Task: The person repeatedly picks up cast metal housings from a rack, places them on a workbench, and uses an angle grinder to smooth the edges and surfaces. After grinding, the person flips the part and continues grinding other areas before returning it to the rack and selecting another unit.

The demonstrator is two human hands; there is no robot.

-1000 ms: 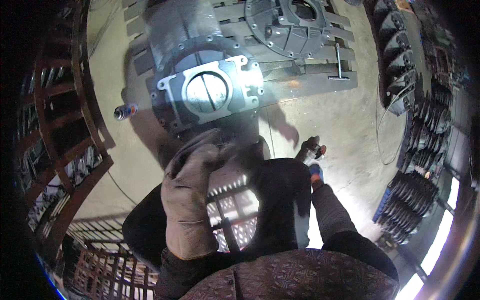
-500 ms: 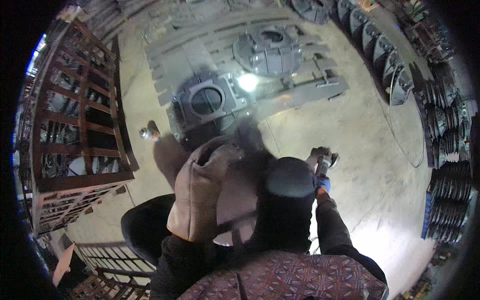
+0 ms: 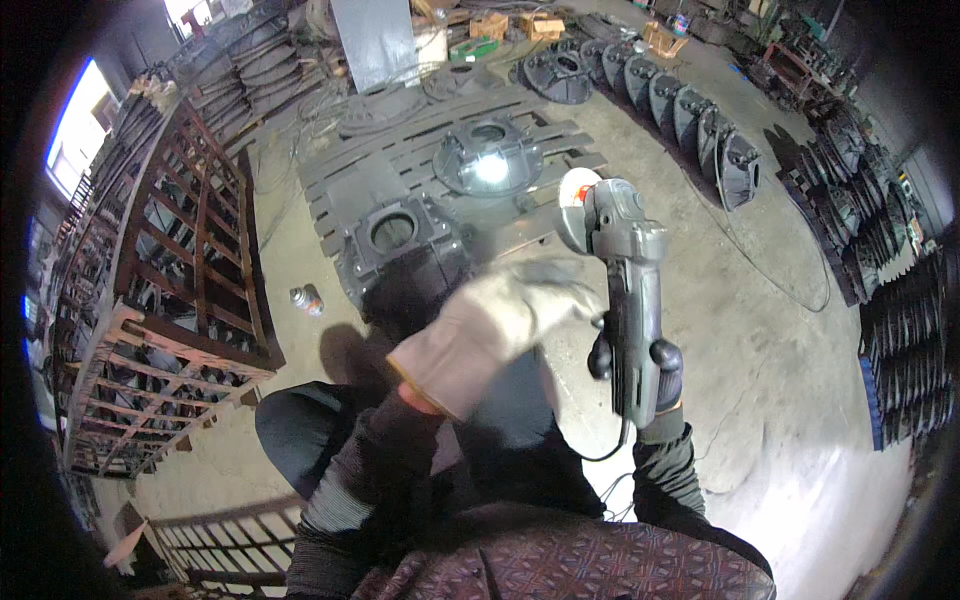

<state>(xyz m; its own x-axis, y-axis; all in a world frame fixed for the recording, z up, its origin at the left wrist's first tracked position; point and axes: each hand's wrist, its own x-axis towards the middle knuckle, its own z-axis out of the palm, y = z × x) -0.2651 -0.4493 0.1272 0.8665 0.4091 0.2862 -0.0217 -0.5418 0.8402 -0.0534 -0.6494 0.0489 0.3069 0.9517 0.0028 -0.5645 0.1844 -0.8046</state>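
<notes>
Right hand [image 3: 640, 365], dark glove, grip closed round the grinder [image 3: 628, 300] body, disc end up and away from the hand. Left hand [image 3: 495, 325], pale glove, fingers curled, touching the grinder just left of the right grip; can't tell if it actually clamps. Housing [image 3: 400, 245] on pallet [image 3: 455, 160], beyond both hands.

Bare floor [image 3: 760, 330] right; metal rack [image 3: 170, 300] left.
</notes>
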